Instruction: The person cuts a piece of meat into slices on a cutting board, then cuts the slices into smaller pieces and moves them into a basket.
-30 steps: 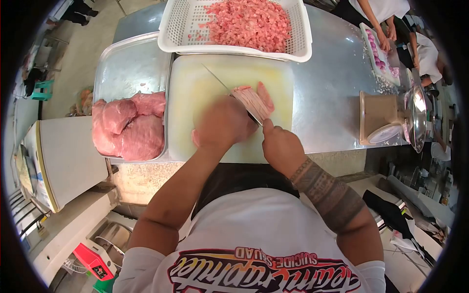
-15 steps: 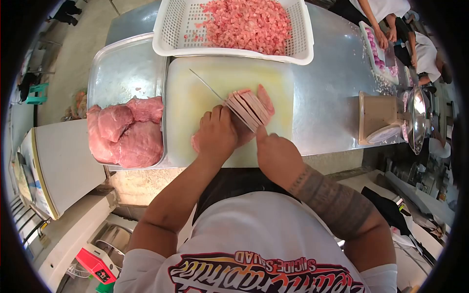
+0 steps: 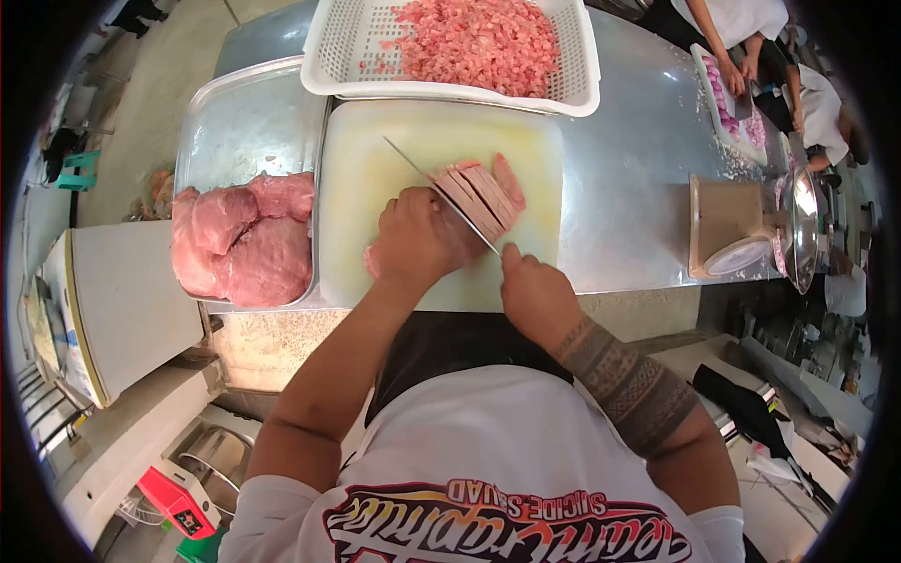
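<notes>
My right hand [image 3: 539, 298] is closed around the handle of a knife [image 3: 466, 217], whose long blade slants up and left across the cutting board [image 3: 357, 178]. Under my left hand [image 3: 413, 236] lies a piece of raw meat [image 3: 462, 246], pressed by curled fingers close to the blade's left side. Several meat slices [image 3: 483, 195] lean together just right of the blade, with one strip [image 3: 509, 180] at their outer edge. The handle is mostly hidden in my fist, and my left hand covers part of the meat.
A metal tray [image 3: 249, 103] with large raw meat chunks [image 3: 253, 239] stands left of the board. Beyond it sits a white perforated basket [image 3: 352, 47] of diced meat [image 3: 479, 47]. At right are a scale [image 3: 727, 225] and a co-worker's hands [image 3: 737, 75] over chopped onions [image 3: 721, 98].
The knife has shifted slightly right and its blade looks thinner and more edge-on. My left hand has moved up and slightly right on the meat. My right hand has moved a little right and down.
</notes>
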A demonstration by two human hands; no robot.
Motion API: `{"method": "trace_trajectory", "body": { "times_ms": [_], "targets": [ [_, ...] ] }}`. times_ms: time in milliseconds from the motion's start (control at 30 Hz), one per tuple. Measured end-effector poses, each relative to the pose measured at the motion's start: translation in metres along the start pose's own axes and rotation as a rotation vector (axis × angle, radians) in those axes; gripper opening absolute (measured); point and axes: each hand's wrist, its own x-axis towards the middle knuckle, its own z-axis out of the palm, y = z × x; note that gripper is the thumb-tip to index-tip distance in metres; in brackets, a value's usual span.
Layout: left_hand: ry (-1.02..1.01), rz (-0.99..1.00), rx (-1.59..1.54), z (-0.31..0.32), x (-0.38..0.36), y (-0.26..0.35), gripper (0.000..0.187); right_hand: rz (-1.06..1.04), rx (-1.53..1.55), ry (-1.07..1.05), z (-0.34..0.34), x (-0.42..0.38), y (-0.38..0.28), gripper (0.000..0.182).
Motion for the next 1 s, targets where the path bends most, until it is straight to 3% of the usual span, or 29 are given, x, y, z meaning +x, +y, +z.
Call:
{"method": "trace_trajectory", "body": {
  "times_ms": [100, 133, 267, 367, 467, 500, 600, 700, 867, 1000],
  "targets": [
    [0.136, -0.378, -0.609, -0.018, 0.027, -0.014, 0.023, -0.026, 0.048, 0.033, -0.028, 0.005, -0.014, 0.017],
    [0.258, -0.339, -0.617, -0.028, 0.043, -0.018, 0.03, -0.023, 0.05, 0.025, -0.042, -0.005, -0.018, 0.018],
    [0.449, -0.275, -0.966, -0.052, 0.102, -0.007, 0.025, 0.017, 0.039, -0.073, -0.083, -0.052, -0.027, 0.021],
    [0.298, -0.309, -1.124, -0.039, 0.121, 0.003, 0.03, 0.036, 0.018, -0.127, -0.087, -0.063, -0.026, 0.02],
    [-0.001, -0.49, -0.885, -0.027, 0.114, 0.007, 0.042, 0.058, -0.018, -0.178, -0.088, -0.061, -0.031, 0.016],
    [0.176, -0.419, -0.938, -0.021, 0.115, 0.013, 0.05, 0.069, -0.029, -0.2, -0.089, -0.058, -0.034, 0.015],
    [0.092, -0.603, -1.007, -0.022, 0.125, 0.006, 0.047, 0.021, 0.05, -0.188, -0.096, -0.045, -0.038, 0.014],
    [0.124, -0.527, -0.944, -0.002, 0.131, -0.018, 0.047, 0.121, 0.043, -0.276, -0.078, -0.023, -0.037, 0.019],
    [0.17, -0.421, -0.768, -0.001, 0.124, -0.036, 0.049, 0.044, -0.009, -0.125, -0.008, -0.007, -0.017, 0.014],
    [0.166, -0.377, -0.841, -0.001, 0.129, -0.036, 0.049, 0.032, 0.0, -0.07, -0.004, -0.005, -0.011, 0.011]
  ]
}}
